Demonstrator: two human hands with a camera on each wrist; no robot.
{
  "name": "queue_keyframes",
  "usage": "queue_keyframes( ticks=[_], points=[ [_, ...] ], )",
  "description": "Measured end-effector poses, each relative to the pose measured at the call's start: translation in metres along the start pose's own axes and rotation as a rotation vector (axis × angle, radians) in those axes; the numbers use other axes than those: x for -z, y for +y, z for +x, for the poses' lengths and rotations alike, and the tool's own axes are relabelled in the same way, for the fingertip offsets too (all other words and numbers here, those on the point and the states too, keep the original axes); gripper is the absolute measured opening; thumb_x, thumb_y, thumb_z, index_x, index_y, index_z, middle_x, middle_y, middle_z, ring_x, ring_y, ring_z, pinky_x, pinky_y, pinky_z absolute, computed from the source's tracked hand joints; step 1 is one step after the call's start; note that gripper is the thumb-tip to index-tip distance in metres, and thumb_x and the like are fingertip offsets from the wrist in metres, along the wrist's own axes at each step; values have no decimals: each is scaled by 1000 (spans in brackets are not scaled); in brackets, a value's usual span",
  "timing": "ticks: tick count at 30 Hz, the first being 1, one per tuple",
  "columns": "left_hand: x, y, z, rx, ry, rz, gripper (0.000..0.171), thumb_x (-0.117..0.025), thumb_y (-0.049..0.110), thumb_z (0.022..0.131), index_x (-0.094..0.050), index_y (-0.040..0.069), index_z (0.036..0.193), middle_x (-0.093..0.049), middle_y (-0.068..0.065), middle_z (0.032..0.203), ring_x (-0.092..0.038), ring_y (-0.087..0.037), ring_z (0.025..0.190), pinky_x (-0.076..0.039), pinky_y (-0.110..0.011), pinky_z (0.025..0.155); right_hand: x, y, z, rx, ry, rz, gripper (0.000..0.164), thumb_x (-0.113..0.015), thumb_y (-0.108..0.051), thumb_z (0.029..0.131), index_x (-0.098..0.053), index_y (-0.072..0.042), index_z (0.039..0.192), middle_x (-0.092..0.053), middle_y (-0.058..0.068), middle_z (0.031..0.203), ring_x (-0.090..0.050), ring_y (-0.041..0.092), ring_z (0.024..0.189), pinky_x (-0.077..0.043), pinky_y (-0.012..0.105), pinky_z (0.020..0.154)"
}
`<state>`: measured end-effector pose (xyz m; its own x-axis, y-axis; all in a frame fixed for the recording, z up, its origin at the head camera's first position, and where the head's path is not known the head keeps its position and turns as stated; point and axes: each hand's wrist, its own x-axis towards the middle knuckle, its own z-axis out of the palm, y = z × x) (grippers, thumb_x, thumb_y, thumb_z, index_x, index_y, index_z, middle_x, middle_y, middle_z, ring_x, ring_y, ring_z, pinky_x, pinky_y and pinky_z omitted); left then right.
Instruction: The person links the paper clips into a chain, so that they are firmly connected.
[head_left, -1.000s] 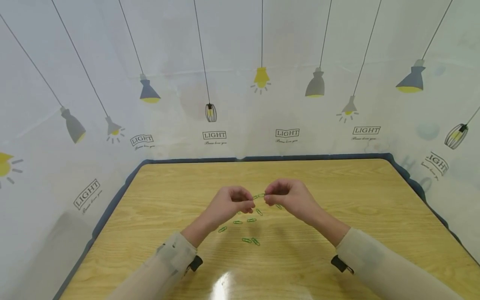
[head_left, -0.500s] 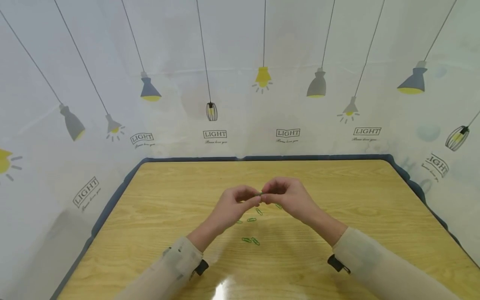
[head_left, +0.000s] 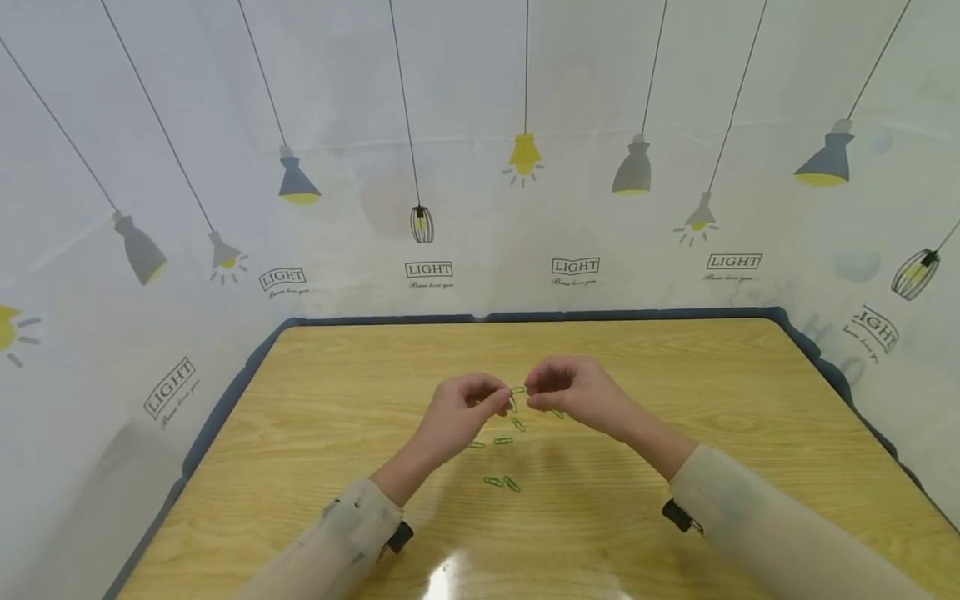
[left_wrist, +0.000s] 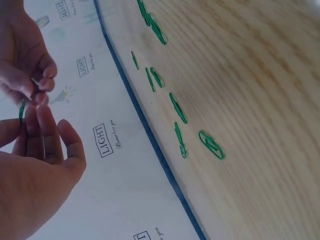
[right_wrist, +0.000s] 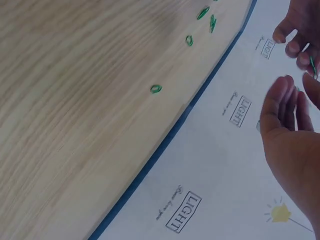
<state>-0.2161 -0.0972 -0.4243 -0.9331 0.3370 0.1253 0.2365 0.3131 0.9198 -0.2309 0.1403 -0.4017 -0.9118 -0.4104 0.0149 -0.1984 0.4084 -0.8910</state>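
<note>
My left hand (head_left: 465, 412) and right hand (head_left: 581, 392) face each other above the table, fingertips a short gap apart. A green paper clip (head_left: 519, 390) spans that gap, pinched at its right end by the right thumb and fingers. Just below it, at the left fingertips, a second green paper clip (head_left: 513, 404) hangs down. In the left wrist view the left thumb and forefinger pinch a green paper clip (left_wrist: 21, 111), which stands upright. The right wrist view shows the back of the right hand (right_wrist: 290, 135), whose fingers hide most of its grip.
Several loose green paper clips lie on the wooden table (head_left: 337, 400) below the hands, including one clip (head_left: 503, 441) near the middle and a close pair, one of them a tilted clip (head_left: 512, 483), nearer the front. A lamp-print sheet (head_left: 480, 208) stands behind the table.
The fingertips came together around the clips half a second ago, then drew slightly apart. A clip now shows across the gap, with another dangling by the left fingers.
</note>
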Motion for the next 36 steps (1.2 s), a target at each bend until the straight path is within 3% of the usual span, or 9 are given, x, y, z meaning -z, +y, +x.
queue_keyframes(
  ticks=[6, 11, 15, 20, 22, 29, 36],
  points=[
    [0, -1, 1, 0, 11, 7, 20, -65, 29, 108, -78, 15, 113, -79, -15, 106, -74, -14, 92, -59, -39, 81, 16, 19, 13, -81, -9, -93, 23, -73, -18, 102, -73, -6, 122, -75, 12, 114, -72, 24, 102, -62, 48, 93],
    [-2, 0, 1, -5, 2, 6, 18, -65, 27, 108, -78, 14, 113, -79, -7, 101, -74, -14, 92, -60, -48, 86, 25, 38, 27, -110, 7, -154, 24, -71, -19, 103, -73, -3, 122, -75, 12, 108, -71, 33, 98, -61, 52, 90],
    [-4, 1, 1, -8, -4, 3, 16, -66, 24, 108, -78, 14, 112, -79, -5, 101, -75, -15, 92, -60, -52, 89, 24, 56, 35, -133, 0, -185, 24, -73, -16, 102, -73, 1, 120, -74, 11, 104, -68, 24, 89, -62, 44, 83],
    [-5, 1, 1, -10, -21, 14, 16, -65, 22, 108, -78, 14, 111, -79, -8, 102, -74, -15, 93, -60, -42, 88, 18, 76, 42, -157, -23, -280, 21, -77, -15, 99, -75, -1, 114, -73, 9, 99, -62, 16, 84, -54, 29, 73],
    [-5, 0, 1, -7, -26, 13, 16, -64, 21, 108, -78, 14, 112, -79, -8, 102, -74, -14, 93, -61, -42, 89, 16, 81, 42, -148, -36, -313, 19, -78, -15, 98, -76, -2, 112, -73, 9, 99, -62, 16, 84, -53, 29, 73],
    [-4, 0, 1, -3, -28, -10, 16, -64, 18, 109, -78, 12, 112, -78, -5, 102, -73, -13, 93, -59, -57, 94, 16, 90, 39, -158, -71, -365, 16, -82, -20, 96, -77, -6, 102, -75, 7, 99, -64, 15, 88, -54, 33, 80],
    [-3, -1, 0, 6, -34, -9, 16, -64, 20, 109, -78, 13, 112, -78, -5, 102, -75, -18, 95, -59, -57, 93, 13, 90, 41, -192, -83, -355, 13, -83, -21, 95, -77, -9, 95, -74, 3, 93, -61, 14, 85, -50, 29, 79]
  ],
)
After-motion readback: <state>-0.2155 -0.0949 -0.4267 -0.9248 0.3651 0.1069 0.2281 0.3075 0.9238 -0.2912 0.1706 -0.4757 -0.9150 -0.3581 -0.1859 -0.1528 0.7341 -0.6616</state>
